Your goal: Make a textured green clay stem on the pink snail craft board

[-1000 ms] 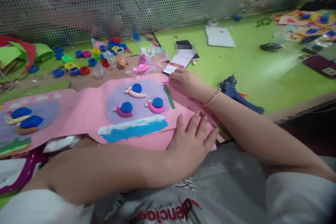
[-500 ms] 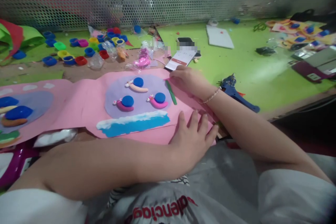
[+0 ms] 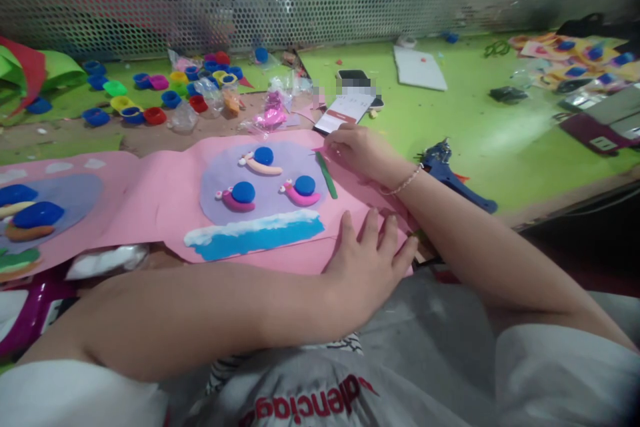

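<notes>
1. In the head view, the pink sheet (image 3: 175,203) lies along the near edge of the surface (image 3: 500,127). We see its long axis run left to right, roughly in line with that edge.
2. On its right part we find a green strip (image 3: 327,175). Its long axis runs from far to near, the near end leaning a little right, and its far end points to just beside the right hand (image 3: 350,147).
3. Three snails lie on a purple oval (image 3: 267,205): a pale one (image 3: 263,165), a dark pink one (image 3: 236,199) and a bright pink one (image 3: 300,193). All their heads point left. Nearer us, a blue strip (image 3: 260,240) lies lengthwise from left to right.
4. Our left hand (image 3: 367,267) rests palm down on the sheet's near right corner, fingers spread.
5. Our right hand has its fingers curled and drawn together at the sheet's far right edge, near a phone (image 3: 340,117). We cannot tell whether they pinch anything; the fingertips are partly hidden by the hand itself.
6. The sheet's left end is cut off, along with the blue-shelled snail (image 3: 17,195) there. Our left hand covers part of its near right corner.
7. Our right forearm hides part of the glue gun (image 3: 443,173); a blocky patch masks the phone's far end.
8. A purple thing (image 3: 35,310) at the surface's near left is cut off and hard to make out.
</notes>
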Demonstrator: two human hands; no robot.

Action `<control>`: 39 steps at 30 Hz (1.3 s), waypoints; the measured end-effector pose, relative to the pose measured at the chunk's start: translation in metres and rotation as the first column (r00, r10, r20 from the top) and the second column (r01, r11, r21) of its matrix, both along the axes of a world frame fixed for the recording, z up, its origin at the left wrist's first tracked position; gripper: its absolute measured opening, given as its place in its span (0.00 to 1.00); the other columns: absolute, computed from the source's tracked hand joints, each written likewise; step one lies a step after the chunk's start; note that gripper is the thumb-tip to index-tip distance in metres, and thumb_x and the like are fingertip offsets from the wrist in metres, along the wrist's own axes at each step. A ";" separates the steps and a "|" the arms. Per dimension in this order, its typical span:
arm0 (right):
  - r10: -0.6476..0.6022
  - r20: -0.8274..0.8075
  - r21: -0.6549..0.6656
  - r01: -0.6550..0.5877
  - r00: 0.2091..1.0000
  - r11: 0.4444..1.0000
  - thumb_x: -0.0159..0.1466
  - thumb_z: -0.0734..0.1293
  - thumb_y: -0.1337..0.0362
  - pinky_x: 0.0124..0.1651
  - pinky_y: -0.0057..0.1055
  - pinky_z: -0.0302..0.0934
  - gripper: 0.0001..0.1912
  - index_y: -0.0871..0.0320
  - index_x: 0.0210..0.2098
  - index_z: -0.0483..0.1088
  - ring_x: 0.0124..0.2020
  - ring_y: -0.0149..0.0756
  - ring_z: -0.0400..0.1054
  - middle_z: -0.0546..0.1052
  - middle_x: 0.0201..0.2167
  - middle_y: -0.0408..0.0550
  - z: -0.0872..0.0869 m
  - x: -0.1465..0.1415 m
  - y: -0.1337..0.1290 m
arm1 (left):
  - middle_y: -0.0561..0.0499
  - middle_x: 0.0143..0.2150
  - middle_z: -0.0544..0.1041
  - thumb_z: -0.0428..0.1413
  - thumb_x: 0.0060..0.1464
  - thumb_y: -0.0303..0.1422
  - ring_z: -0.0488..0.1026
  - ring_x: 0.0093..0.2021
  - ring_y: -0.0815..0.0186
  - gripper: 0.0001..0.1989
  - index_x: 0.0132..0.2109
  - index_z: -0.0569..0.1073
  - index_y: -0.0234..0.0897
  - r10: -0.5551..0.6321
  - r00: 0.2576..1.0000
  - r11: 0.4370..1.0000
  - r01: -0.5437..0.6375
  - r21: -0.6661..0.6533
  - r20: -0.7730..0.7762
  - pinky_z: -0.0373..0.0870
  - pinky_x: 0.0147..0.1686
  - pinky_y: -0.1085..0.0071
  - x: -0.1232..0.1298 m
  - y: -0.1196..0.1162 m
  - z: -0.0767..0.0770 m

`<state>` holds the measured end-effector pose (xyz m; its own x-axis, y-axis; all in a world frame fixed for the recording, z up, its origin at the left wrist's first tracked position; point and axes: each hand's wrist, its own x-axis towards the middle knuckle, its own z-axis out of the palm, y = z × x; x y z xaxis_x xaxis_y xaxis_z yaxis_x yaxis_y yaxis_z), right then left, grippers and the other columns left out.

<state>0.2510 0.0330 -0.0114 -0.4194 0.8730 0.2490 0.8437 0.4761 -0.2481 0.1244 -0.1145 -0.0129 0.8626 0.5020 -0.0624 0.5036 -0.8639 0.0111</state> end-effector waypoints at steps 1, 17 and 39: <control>-0.003 -0.003 -0.003 0.002 1.000 1.000 0.63 0.60 0.69 0.35 0.29 0.59 0.12 0.62 0.37 0.76 0.31 0.33 0.66 0.75 0.36 0.53 0.000 0.000 0.000 | 0.35 0.70 0.52 0.52 0.58 0.41 0.50 0.67 0.41 0.36 0.69 0.50 0.36 -0.002 1.000 1.000 0.002 0.001 0.001 0.56 0.59 0.38 0.000 0.000 0.000; -0.001 0.117 0.023 -0.002 0.993 1.000 0.64 0.60 0.66 0.31 0.28 0.54 0.13 0.62 0.39 0.76 0.29 0.31 0.62 0.73 0.36 0.53 -0.001 -0.003 -0.001 | 0.36 0.69 0.54 0.52 0.58 0.42 0.50 0.67 0.40 0.35 0.69 0.51 0.37 0.004 1.000 1.000 -0.004 0.026 0.017 0.56 0.58 0.38 0.001 -0.002 -0.003; 0.004 -0.039 -0.016 -0.005 0.999 1.000 0.62 0.60 0.69 0.38 0.31 0.59 0.14 0.65 0.38 0.77 0.32 0.35 0.66 0.75 0.37 0.57 0.003 0.001 -0.003 | 0.36 0.69 0.53 0.50 0.59 0.37 0.51 0.67 0.41 0.33 0.69 0.51 0.37 0.004 1.000 0.999 -0.005 0.031 0.013 0.57 0.58 0.39 0.000 -0.001 -0.001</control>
<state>0.2523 0.0301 -0.0088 -0.4138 0.8751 0.2510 0.8309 0.4757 -0.2886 0.1241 -0.1156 -0.0142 0.8609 0.5075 -0.0353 0.5075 -0.8616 -0.0095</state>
